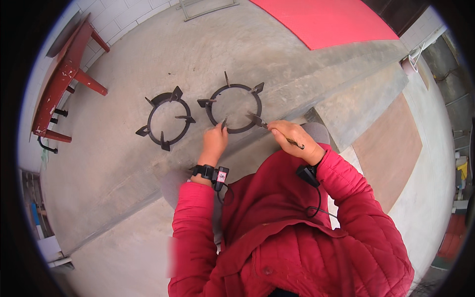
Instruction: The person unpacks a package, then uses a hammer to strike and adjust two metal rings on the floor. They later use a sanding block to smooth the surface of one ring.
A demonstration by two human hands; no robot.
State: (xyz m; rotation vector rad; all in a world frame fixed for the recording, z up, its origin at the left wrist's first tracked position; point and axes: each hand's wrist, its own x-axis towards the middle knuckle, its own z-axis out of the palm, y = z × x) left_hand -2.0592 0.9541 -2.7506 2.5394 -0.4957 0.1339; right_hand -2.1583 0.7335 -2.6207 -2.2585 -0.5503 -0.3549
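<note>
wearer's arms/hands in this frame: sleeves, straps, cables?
Both arms wear red quilted puffer sleeves. Both hands are bare: left hand, right hand. Each wrist carries a black strap with a small black module and a thin black cable; the left module bears a red-and-white tag.

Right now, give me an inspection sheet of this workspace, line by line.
Surface: bare grey concrete floor with a raised step edge running across it.
Job's things: two black ring-shaped stove pot supports lie flat side by side; the right ring is being worked on, the left ring lies untouched.
Clutter: nothing seen near the rings.
Grippers: left hand pinches a prong on the right ring's near rim; right hand grips a thin tool whose tip meets the same ring.
Cables: a black cable hangs from the right wrist device; a shorter one loops from the left wristband.
Surroundings: red bench at left, red mat at top, brown board at right.
</note>
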